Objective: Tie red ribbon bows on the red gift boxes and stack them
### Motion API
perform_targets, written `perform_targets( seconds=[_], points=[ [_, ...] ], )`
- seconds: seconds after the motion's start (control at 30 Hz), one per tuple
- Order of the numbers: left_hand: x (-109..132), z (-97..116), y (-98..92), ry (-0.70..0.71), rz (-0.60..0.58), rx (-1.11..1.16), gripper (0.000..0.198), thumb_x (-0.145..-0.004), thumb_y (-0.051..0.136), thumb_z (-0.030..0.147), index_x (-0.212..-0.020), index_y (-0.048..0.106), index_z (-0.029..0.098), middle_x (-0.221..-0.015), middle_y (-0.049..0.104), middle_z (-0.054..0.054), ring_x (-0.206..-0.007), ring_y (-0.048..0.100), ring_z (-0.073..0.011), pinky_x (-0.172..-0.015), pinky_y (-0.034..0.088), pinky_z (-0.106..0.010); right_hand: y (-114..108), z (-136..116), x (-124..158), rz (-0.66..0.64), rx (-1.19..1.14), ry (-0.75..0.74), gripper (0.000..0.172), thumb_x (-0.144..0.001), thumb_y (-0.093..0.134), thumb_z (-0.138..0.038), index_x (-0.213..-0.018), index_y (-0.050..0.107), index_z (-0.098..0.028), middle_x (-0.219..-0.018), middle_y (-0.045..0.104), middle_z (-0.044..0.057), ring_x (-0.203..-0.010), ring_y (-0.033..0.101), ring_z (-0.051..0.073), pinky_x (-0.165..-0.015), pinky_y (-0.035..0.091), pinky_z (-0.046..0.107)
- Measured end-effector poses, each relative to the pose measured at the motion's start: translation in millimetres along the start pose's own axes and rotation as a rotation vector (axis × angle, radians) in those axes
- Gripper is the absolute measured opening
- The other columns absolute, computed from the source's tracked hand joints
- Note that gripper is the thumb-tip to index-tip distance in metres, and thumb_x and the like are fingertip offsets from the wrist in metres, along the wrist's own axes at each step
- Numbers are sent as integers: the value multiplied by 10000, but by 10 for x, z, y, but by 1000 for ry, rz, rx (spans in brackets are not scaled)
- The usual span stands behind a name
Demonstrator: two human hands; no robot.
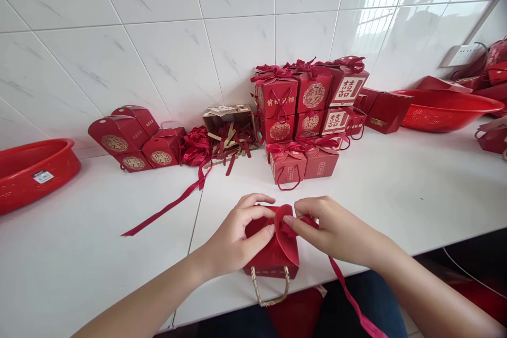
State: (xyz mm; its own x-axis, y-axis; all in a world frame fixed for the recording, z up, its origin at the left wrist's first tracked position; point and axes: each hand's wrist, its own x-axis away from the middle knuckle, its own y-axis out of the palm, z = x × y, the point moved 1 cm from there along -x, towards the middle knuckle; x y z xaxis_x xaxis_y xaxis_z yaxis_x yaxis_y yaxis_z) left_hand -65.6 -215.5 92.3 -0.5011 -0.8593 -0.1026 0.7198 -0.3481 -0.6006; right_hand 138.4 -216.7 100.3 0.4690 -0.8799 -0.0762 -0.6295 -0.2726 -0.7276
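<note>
A red gift box [264,260] stands upright at the table's front edge, its beige rope handle [270,303] hanging toward me. My left hand [244,232] curls over the box top from the left, thumb and fingers on its rounded closing flaps. From the right, my right hand [330,224] pinches a dark red ribbon [346,296] against the flap [285,245] with thumb and finger. The ribbon's long tail drops over the table edge beside my lap. Part of the ribbon at the flaps is hidden by my fingers.
Finished red boxes with bows [315,92] are stacked by the wall. Left of them are a carton of strips [233,137], a ribbon bundle [197,145] with a loose ribbon end [166,208], and several boxes [124,134]. Red basins [37,169] stand at both sides.
</note>
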Motion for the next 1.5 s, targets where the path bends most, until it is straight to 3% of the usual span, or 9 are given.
perform_targets(
  seconds=[0.27, 0.37, 0.5, 0.83, 1.0, 1.13, 1.2, 1.3, 1.5],
  points=[
    [-23, -44, 33, -12, 10, 1, 112, -853, 530, 214, -863, 641, 226, -1300, 508, -71, -1217, 497, -256, -1041, 394, -418, 105, -3, -28, 55, 28, -24, 275, -907, 491, -305, -658, 446, -197, -679, 547, -17, -600, 462, 122, -579, 372, 256],
    [-24, -18, 9, 68, 88, -64, 129, -871, 510, 200, -864, 636, 228, -1274, 514, -67, -1208, 496, -239, -1017, 404, -388, 97, 3, -46, 199, -9, -104, 115, -887, 560, -297, -940, 564, -195, -962, 595, 47, -887, 553, 180, -781, 443, 311],
    [-23, 57, -38, 238, 200, -149, 125, -901, 467, 158, -886, 579, 213, -1119, 553, -59, -1063, 554, -178, -935, 440, -318, 73, -13, -91, 159, -147, -254, 298, -922, 542, -292, -1212, 531, -224, -1220, 543, 63, -1137, 501, 173, -985, 396, 317],
    [56, 121, -114, 240, 372, -250, 111, -922, 461, 216, -1028, 489, 227, -1061, 551, -55, -1030, 535, -186, -907, 447, -347, 53, -136, -187, 83, -379, -253, 150, -927, 522, -218, -840, 639, -184, -862, 650, 23, -810, 586, 148, -770, 463, 277],
    [318, 130, -63, 86, 180, -353, 315, -821, 628, 304, -1106, 519, 228, -1021, 586, -63, -941, 574, -215, -816, 501, -352, -188, -287, 29, 380, -599, -324, 149, -961, 488, -259, -889, 615, -228, -905, 625, 11, -881, 582, 154, -814, 457, 272],
    [469, 7, 18, -14, 332, -153, 140, -884, 544, 284, -1011, 566, 229, -917, 620, -35, -823, 608, -168, -707, 520, -279, -291, -386, 225, 667, -741, -425, 167, -973, 451, -278, -912, 603, -248, -988, 605, 28, -996, 568, 184, -910, 443, 310],
    [506, -55, 58, -111, 468, 17, 160, -896, 530, 332, -1009, 561, 223, -859, 623, -22, -764, 612, -152, -636, 514, -246, -243, -405, 222, 607, -654, -418, 180, -971, 445, -263, -856, 581, -238, -1051, 589, 37, -1064, 546, 193, -944, 425, 318],
    [530, -91, 121, -240, 627, 239, 242, -884, 528, 416, -1011, 536, 209, -766, 613, -4, -645, 586, -139, -547, 494, -236, -68, -402, 83, 314, -387, -357, 165, -937, 475, -200, -791, 551, -214, -1172, 539, 54, -1174, 489, 212, -976, 406, 340],
    [536, -49, 179, -329, 672, 407, 309, -854, 550, 458, -1038, 490, 218, -703, 595, 18, -591, 541, -140, -526, 488, -248, 266, -353, -202, 40, -153, -192, 165, -885, 497, -161, -741, 572, -192, -1120, 556, 103, -1186, 493, 254, -922, 462, 403]
  ],
)
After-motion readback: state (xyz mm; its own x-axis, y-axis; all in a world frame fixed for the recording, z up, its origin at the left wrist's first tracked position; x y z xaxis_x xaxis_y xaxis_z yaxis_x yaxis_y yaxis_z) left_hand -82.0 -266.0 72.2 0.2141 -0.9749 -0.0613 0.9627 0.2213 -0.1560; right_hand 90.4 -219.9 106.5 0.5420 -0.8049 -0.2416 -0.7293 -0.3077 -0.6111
